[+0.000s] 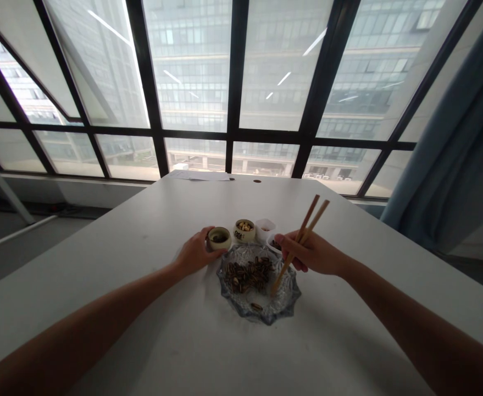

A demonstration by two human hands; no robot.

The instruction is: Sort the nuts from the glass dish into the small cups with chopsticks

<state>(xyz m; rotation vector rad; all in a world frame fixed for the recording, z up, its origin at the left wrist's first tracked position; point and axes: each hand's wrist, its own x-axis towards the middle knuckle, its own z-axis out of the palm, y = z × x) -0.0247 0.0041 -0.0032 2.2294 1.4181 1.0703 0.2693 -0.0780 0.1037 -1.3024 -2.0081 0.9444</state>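
My left hand (198, 252) grips a small cream cup (219, 247) with dark contents, just left of the glass bowl's far rim. In my right hand (310, 252) is a pair of wooden chopsticks (294, 248), their tips down inside the right part of the scalloped glass bowl (287, 303). Nothing can be made out between the tips. Brown striped seeds (249, 274) lie heaped in the bowl's left and middle, and a single seed (256, 307) rests near its front edge.
Behind the bowl stand a cream cup (244, 231) of pale nuts, a white dish (265, 230) and another white dish (272, 242), partly hidden by my right hand. Papers (202, 176) lie at the far edge of the white table (175, 346).
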